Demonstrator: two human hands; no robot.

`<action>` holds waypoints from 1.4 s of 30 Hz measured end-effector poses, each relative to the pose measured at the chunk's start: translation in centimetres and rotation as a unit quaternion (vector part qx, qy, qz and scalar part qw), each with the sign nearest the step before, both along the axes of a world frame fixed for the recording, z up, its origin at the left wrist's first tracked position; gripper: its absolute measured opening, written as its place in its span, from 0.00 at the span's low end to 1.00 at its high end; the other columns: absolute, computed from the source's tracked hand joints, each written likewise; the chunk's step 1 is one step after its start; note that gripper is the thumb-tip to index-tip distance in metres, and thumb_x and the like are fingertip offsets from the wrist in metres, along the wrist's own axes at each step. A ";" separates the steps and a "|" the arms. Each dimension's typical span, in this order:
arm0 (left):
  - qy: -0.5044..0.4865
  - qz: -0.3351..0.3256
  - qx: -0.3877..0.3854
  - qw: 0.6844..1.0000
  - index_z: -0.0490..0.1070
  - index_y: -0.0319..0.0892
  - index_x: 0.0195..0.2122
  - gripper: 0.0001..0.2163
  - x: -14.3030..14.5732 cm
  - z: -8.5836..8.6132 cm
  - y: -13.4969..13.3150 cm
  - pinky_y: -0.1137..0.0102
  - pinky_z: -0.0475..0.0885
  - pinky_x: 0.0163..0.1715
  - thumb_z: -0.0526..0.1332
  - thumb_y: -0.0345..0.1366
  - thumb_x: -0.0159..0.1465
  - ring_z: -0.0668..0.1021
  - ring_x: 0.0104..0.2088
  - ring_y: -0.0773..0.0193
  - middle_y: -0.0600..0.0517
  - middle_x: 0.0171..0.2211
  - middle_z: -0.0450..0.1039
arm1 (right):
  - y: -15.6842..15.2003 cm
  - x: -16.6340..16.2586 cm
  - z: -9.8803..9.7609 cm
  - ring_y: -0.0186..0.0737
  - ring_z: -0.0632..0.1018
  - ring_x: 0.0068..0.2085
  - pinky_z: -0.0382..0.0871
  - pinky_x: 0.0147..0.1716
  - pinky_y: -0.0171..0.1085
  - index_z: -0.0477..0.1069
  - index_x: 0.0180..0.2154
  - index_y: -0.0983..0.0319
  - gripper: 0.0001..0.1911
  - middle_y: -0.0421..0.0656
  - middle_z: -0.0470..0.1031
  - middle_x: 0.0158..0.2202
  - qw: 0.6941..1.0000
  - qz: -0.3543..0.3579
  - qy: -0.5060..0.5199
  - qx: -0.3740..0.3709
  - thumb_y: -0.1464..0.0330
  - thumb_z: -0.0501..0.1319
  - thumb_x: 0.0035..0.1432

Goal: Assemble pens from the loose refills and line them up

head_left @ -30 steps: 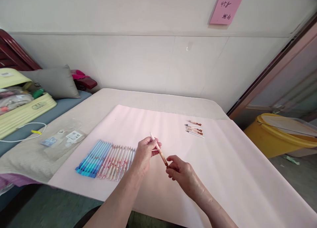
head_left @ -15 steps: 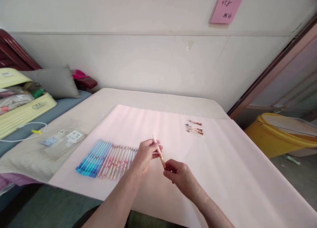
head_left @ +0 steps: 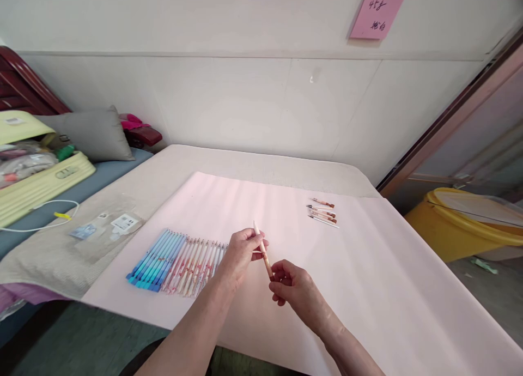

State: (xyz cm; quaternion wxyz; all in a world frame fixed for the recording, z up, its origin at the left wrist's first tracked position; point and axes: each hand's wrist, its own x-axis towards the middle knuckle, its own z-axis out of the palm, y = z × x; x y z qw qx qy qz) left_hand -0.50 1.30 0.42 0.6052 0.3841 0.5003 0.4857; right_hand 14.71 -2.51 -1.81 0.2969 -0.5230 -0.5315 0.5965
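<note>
Broadly, a desk fills the middle of the view, most of its top under a pale pink sheet. On the sheet's left side lies a neat row of pens, the blue pens outermost and the pinkish pens running in behind the left forearm. The left hand is mostly curled, thumb and fingers pinching a slim pen by its white upper part. The right hand is half curled, its thumb and forefinger closed around the pen's brown lower end (just what they cover there, I cannot tell). Farther back, to the right, rests a small cluster of pens. The slim pen itself slants above the sheet between the hands, white point up.

It should handle as light and stiff, probably smooth enough to roll under the fingertips. The barrel's middle is the safest hold; the narrow point looks like the fragile part and is best left untouched.

Compared with a second ago, the pen stands a little steeper, and the right fingers now hide the brown end that showed then; the row and the cluster are unchanged.
</note>
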 end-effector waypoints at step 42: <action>0.030 -0.069 -0.013 0.997 0.69 0.37 0.27 0.11 1.3 -0.6 -0.8 0.64 0.72 0.32 0.58 0.41 0.55 0.75 0.27 0.63 0.47 0.27 0.72 | 0.1 0.1 0.7 0.30 0.68 0.19 0.64 0.17 0.30 0.68 0.30 0.60 0.06 0.35 0.67 0.23 0.998 -0.023 -0.031 0.043 0.69 0.55 0.46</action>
